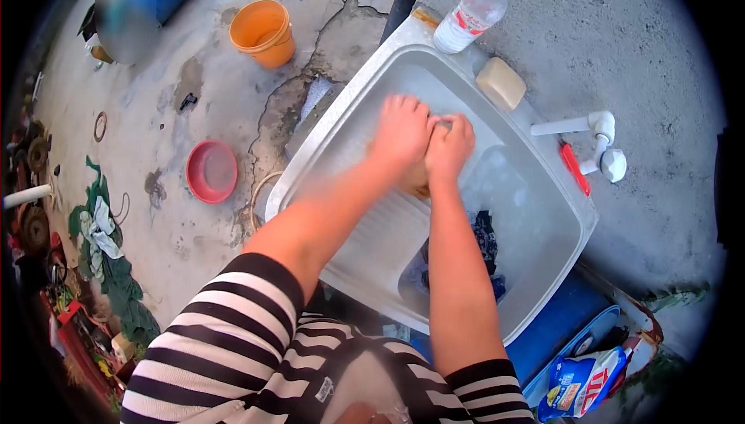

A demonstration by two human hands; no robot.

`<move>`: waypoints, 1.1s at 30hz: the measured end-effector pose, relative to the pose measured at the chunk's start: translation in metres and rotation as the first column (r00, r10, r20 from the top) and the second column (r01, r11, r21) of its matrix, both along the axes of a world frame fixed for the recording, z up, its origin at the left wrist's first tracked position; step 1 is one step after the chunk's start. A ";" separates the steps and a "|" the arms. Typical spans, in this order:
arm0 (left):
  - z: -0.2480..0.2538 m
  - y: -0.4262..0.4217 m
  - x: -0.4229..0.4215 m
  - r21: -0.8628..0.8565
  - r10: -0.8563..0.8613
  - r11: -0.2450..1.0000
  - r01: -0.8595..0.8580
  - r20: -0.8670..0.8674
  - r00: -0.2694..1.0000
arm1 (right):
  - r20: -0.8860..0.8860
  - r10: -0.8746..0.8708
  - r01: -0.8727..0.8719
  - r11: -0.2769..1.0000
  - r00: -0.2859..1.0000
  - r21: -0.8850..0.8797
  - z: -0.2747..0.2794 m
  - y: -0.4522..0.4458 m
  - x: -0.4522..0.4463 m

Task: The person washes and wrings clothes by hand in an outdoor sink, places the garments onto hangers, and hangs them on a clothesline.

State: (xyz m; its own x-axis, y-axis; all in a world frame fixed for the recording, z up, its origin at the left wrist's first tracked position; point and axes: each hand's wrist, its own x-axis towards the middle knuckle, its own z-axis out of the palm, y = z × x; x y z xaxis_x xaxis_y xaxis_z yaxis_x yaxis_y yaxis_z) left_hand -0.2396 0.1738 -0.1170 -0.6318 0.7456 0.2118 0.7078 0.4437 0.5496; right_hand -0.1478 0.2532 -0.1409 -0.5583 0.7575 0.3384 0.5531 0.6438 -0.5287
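Note:
My left hand (pixel 401 131) and my right hand (pixel 451 145) are close together over the upper part of a grey laundry sink (pixel 535 265) with a ridged slope. The fingers of both are curled in, and what they grip is hidden. A tan-brown patch of something (pixel 417 182) shows just below them, mostly covered. Dark patterned cloth (pixel 485 242) lies in the sink's deeper basin, partly behind my right forearm.
Along the sink's wall side are a clear bottle (pixel 476 13) with a white cap, a beige soap bar (pixel 500 83), a white pipe tap (pixel 601 133) and a red-handled object (pixel 575 169). An orange bucket (pixel 264 34) and a red basin (pixel 211 172) stand on the floor. A detergent bag (pixel 583 384) sits lower right.

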 end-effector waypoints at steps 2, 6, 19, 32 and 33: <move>0.001 0.007 -0.003 0.052 0.028 0.998 -0.021 -0.144 0.989 | 0.150 -0.177 0.166 0.983 0.973 0.081 -0.009 0.001 -0.009; 0.018 -0.074 0.046 0.068 -0.005 0.998 -0.005 0.148 0.989 | -0.136 0.183 -0.202 0.968 0.974 -0.150 0.015 -0.068 0.055; 0.007 -0.029 0.020 0.049 0.025 0.998 -0.027 0.040 0.999 | -0.088 0.116 -0.122 0.990 0.989 -0.068 -0.009 -0.028 0.024; -0.022 -0.111 0.096 0.154 -0.158 0.979 0.136 0.141 0.977 | -0.325 -0.006 -0.094 0.952 0.946 -0.293 0.002 -0.130 0.093; -0.023 -0.104 0.091 0.101 -0.176 0.981 0.163 0.147 0.973 | -0.304 0.032 -0.120 0.954 0.952 -0.276 0.001 -0.118 0.091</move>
State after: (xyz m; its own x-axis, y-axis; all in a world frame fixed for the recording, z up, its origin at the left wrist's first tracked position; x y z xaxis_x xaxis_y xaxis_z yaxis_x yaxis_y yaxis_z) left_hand -0.1491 0.0699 -0.1396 -0.5281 0.8274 0.1911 0.6718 0.2694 0.6900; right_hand -0.0571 0.1353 -0.1403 -0.5275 0.8057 0.2696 0.3003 0.4737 -0.8279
